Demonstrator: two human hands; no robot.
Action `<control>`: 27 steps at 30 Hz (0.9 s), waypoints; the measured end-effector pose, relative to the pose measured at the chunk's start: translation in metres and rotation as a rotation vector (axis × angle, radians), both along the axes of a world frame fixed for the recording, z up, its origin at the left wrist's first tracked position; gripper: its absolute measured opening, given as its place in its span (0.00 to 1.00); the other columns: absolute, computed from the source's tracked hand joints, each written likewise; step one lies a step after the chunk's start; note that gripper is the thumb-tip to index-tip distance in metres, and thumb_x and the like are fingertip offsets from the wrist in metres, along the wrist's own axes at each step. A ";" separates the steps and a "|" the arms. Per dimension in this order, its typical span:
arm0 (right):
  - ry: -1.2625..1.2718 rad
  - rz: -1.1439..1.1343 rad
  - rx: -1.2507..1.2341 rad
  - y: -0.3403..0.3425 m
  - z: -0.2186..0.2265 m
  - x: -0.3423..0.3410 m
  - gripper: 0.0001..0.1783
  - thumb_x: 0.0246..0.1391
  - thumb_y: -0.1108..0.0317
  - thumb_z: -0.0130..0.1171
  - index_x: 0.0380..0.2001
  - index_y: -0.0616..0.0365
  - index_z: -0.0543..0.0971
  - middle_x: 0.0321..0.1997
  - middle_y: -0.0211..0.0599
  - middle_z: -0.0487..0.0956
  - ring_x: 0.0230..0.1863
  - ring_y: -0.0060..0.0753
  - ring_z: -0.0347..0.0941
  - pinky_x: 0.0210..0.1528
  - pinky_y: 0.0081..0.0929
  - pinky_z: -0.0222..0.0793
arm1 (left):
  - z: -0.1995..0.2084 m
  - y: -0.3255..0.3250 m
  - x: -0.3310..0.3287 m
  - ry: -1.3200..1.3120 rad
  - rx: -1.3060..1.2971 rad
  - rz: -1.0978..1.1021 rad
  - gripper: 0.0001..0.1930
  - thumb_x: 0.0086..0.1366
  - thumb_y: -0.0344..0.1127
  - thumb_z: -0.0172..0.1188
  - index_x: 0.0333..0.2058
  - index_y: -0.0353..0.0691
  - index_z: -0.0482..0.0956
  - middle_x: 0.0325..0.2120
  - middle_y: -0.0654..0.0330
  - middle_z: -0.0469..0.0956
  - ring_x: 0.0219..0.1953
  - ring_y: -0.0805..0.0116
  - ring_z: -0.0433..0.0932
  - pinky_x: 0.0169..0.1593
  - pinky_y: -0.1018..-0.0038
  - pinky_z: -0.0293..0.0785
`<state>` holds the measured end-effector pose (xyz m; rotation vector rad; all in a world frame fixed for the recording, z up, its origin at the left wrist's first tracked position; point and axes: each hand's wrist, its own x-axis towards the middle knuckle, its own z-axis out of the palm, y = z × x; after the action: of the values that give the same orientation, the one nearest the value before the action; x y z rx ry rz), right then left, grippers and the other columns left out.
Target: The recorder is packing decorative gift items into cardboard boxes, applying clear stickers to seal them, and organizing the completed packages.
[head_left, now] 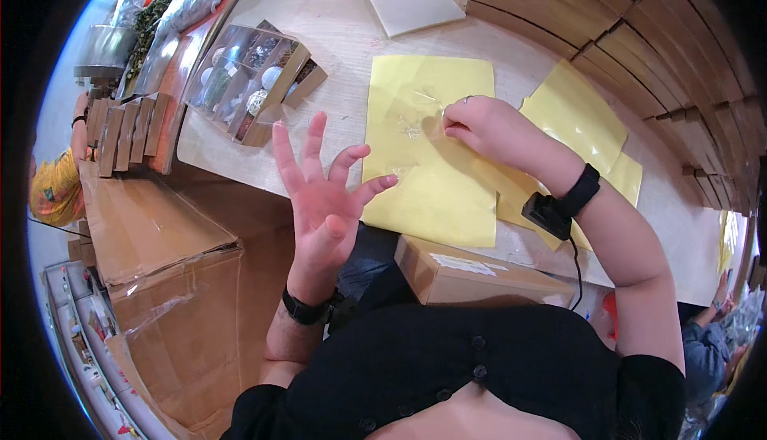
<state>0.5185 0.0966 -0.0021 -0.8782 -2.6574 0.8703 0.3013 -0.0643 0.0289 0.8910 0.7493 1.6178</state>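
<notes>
**Yellow sheet (447, 208) at centre frame**

Left of centre, the left hand (323, 208) has its fingers spread wide. Upper centre, the right hand (489, 130) is pinched narrow; whether holding anything, I cannot tell. Clear scraps (410, 128) dot the sheet.

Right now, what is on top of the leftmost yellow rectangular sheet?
Small clear scraps, too indistinct to identify, lie on that sheet. The bare right hand hides part of its right side and anything there.
</notes>
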 end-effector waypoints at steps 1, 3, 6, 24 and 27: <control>-0.001 0.002 0.002 -0.002 0.001 -0.001 0.08 0.55 0.66 0.58 0.34 0.59 0.79 0.31 0.48 0.78 0.37 0.53 0.76 0.41 0.43 0.72 | -0.001 0.001 0.001 -0.001 0.002 0.002 0.64 0.54 0.50 0.73 0.70 0.65 0.24 0.72 0.59 0.36 0.61 0.55 0.63 0.55 0.47 0.74; -0.102 -0.096 -0.087 -0.007 0.003 -0.004 0.08 0.54 0.67 0.58 0.36 0.59 0.77 0.31 0.49 0.78 0.37 0.54 0.76 0.40 0.44 0.72 | -0.001 0.002 0.004 -0.013 0.015 -0.017 0.64 0.54 0.48 0.74 0.70 0.65 0.24 0.72 0.59 0.37 0.61 0.55 0.62 0.55 0.46 0.74; -0.114 -0.098 -0.021 -0.006 0.012 -0.004 0.10 0.54 0.69 0.57 0.39 0.58 0.77 0.30 0.47 0.78 0.38 0.51 0.76 0.41 0.41 0.72 | -0.001 0.004 0.005 -0.001 0.016 -0.013 0.64 0.53 0.46 0.74 0.70 0.65 0.24 0.71 0.59 0.37 0.60 0.55 0.62 0.55 0.46 0.74; 0.559 -0.540 -0.330 -0.032 0.025 -0.031 0.07 0.58 0.68 0.61 0.34 0.62 0.78 0.28 0.27 0.77 0.33 0.17 0.69 0.37 0.20 0.67 | 0.002 0.007 -0.005 0.105 -0.122 0.175 0.40 0.73 0.37 0.51 0.71 0.59 0.32 0.67 0.46 0.54 0.56 0.52 0.74 0.51 0.57 0.81; 0.453 -0.457 -0.357 -0.008 0.015 -0.010 0.07 0.58 0.69 0.61 0.33 0.62 0.77 0.28 0.26 0.77 0.32 0.16 0.70 0.36 0.19 0.68 | -0.003 -0.012 -0.022 0.204 -0.270 0.388 0.36 0.73 0.33 0.48 0.71 0.57 0.36 0.62 0.43 0.63 0.48 0.56 0.80 0.46 0.65 0.83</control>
<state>0.5081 0.0882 0.0132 -1.1416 -1.8472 1.2541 0.2793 -0.0759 0.0264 0.7507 1.3151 1.7188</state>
